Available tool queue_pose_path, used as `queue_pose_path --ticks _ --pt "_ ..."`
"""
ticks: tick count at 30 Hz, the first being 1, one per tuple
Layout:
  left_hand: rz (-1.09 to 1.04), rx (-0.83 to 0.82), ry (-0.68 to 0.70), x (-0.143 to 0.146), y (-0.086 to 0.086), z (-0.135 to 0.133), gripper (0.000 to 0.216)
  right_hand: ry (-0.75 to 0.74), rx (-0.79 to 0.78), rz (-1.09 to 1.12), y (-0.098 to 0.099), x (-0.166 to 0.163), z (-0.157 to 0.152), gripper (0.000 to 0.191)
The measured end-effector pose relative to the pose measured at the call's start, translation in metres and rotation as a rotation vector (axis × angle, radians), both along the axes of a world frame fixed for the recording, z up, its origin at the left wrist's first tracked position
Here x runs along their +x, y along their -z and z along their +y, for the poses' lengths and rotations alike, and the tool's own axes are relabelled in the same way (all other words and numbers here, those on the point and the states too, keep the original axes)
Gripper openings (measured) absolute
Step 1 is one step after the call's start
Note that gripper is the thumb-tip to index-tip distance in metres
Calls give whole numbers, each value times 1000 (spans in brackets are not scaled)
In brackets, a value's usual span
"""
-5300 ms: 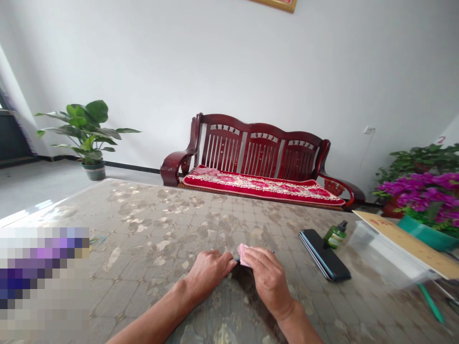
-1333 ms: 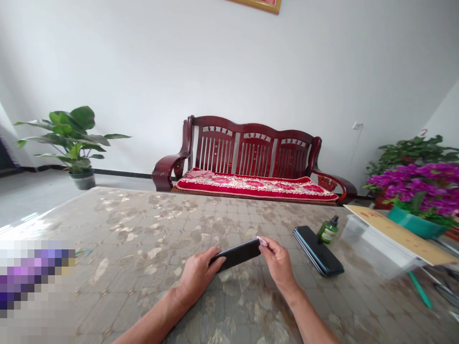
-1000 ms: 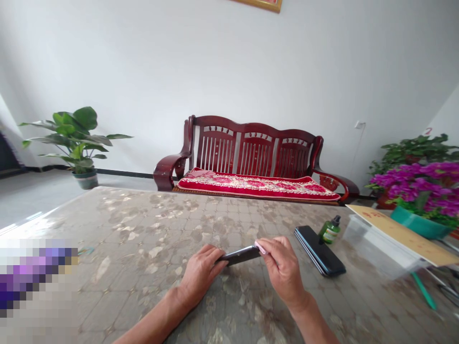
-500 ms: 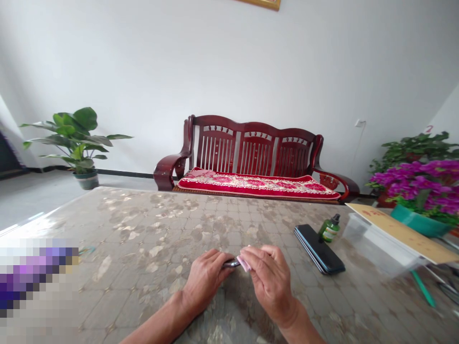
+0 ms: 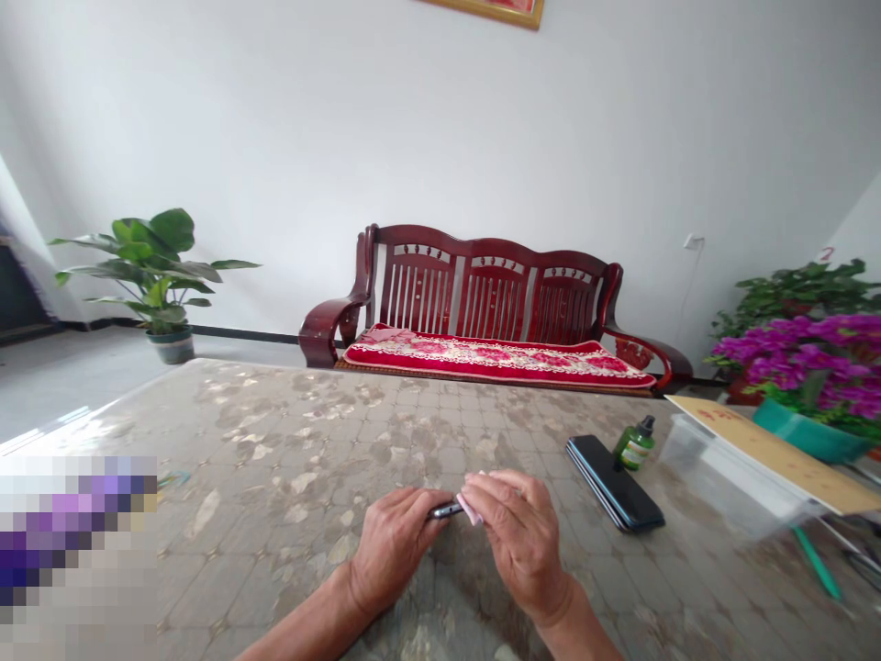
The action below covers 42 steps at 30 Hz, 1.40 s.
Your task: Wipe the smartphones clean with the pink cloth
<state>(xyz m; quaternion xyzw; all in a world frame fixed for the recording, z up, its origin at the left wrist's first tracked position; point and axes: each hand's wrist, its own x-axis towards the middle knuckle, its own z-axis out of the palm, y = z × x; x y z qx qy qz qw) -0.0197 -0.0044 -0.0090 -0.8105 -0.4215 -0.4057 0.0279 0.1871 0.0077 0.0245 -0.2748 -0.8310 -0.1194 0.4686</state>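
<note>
My left hand (image 5: 389,549) grips the near end of a dark phone (image 5: 445,509), held low over the table; only a short piece of the phone shows between my hands. My right hand (image 5: 515,537) is closed on a small pink cloth (image 5: 469,506) and presses it against the phone, covering most of it. Both hands sit at the table's near middle.
A stack of dark phones (image 5: 615,493) lies to the right with a small green spray bottle (image 5: 635,445) beside it. A clear plastic box (image 5: 730,487) with a cardboard sheet (image 5: 777,452) on it, and purple flowers (image 5: 812,360), stand far right. The patterned table (image 5: 289,459) stretches ahead; a red bench (image 5: 482,317) stands beyond.
The phone was tilted up and plainly visible about a second ago; now it lies lower, and my right hand with the pink cloth has slid left over it, hiding most of it.
</note>
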Motion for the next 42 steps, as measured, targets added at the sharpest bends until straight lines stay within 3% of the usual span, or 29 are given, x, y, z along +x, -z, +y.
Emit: queue_pose_path --ticks 8,18,25,42 --pt "-13 8 -51 1 0 -1 39 14 92 -67 8 -11 -9 52" --pt "-10 -25 -39 0 1 2 34 89 79 46 2 -3 0 46" --pt "-42 37 -10 0 2 1 31 42 131 -16 8 -7 -3 40" --pt "-170 -82 -2 -6 11 6 28 -73 -276 321 24 -12 5 33"
